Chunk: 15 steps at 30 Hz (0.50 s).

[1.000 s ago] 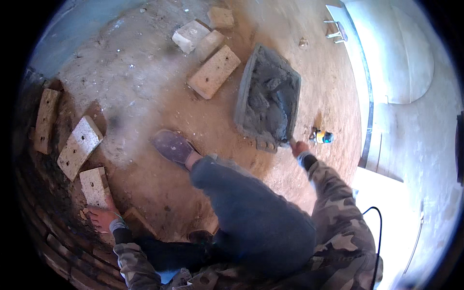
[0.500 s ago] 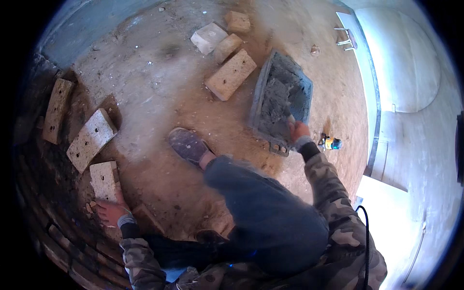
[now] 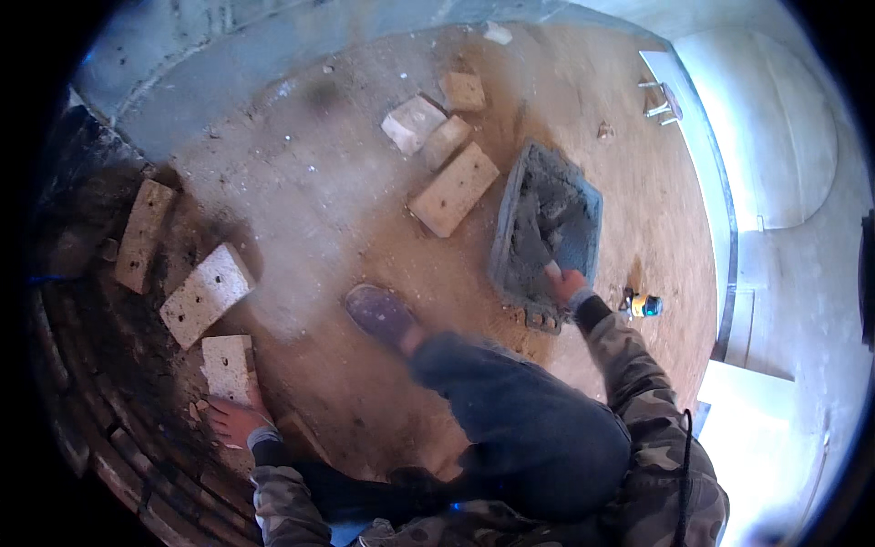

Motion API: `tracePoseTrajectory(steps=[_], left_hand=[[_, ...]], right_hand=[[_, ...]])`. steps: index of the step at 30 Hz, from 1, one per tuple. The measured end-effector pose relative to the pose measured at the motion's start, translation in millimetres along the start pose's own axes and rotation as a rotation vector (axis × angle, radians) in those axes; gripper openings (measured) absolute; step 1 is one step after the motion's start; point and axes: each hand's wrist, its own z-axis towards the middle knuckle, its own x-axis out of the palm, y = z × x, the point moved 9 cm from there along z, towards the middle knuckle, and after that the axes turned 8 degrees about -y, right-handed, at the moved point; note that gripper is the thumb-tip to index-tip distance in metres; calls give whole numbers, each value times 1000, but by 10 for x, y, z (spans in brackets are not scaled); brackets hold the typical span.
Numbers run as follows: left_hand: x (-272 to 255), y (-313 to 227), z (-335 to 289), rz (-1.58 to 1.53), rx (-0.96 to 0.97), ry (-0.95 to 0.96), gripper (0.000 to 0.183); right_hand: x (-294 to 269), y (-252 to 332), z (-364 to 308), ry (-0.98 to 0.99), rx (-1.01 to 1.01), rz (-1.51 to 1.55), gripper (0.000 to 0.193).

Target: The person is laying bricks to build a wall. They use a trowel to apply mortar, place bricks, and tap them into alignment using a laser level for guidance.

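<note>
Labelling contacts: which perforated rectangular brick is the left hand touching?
The speckled pale brick with the bare left hand on its near end; no hand touches the other bricks.

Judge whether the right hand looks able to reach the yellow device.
Probably yes: the yellow device sits on the floor close to the right hand, with nothing visible between them. That hand grips a tool's handle, though, so it might need freeing first.

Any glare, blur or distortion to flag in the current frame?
Head view: glare washes out the white panel at lower right; head view: the brick wall at lower left is dim and bows with the fisheye; head view: the shoe looks soft, perhaps from motion.
</note>
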Motion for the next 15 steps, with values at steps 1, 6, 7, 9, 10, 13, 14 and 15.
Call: tracePoseTrajectory(steps=[1,6,7,9,10,13,14,15], left_hand=[[-95,-53,-18,-23,6,-2,103],[-138,94,7,-13,-9,-44,103],[-188,22,8,-22,10,-30,103],[-169,65,27,-19,5,-61,104],[-139,87,43,-20,-1,-77,104],[-27,36,58,-41,25,-97,101],[3,46,48,-36,30,-103,102],[40,99,62,-31,20,-113,102]], right_hand=[[-92,-214,29,12,-42,-31,67],[-382,-316,-107,148,259,383,57],[-391,-273,-56,109,282,403,60],[-222,196,6,115,320,527,62],[-141,422,-18,156,329,631,62],[74,232,-46,125,189,463,61],[95,125,-80,181,238,390,59],[40,74,-90,237,271,322,57]])
